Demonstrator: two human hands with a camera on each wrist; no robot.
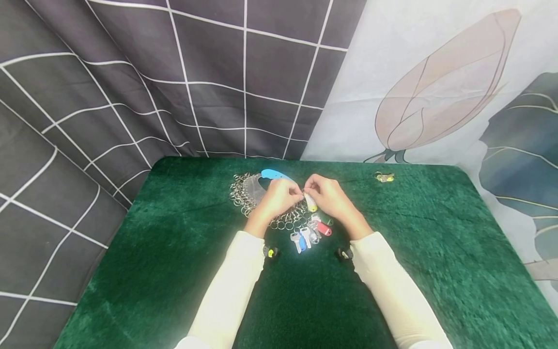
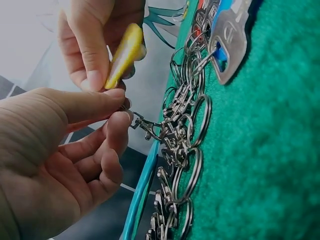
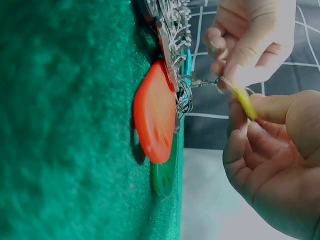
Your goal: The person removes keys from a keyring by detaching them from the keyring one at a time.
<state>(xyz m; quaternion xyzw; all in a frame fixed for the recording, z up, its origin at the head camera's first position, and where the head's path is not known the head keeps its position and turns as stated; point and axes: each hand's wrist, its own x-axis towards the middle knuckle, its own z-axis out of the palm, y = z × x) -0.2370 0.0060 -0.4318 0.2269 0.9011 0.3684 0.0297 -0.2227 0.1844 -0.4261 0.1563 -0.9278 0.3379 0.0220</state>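
Observation:
Both hands meet above a bunch of metal key rings with swivel clasps, fanned out on a light blue-handled holder. My left hand pinches a key ring between thumb and forefinger; its clasp runs back to the bunch. With thumb and fingertips, my right hand holds a yellow key tag close against that ring. Fingertips hide where tag and ring meet. Just below the hands lie a red key tag, a green key tag and a blue key tag with silver keys.
A green cloth covers the table. Toward the back right lies a small key with a yellowish tag. Behind the table hang a dark grid-patterned curtain and a pale flower-printed one.

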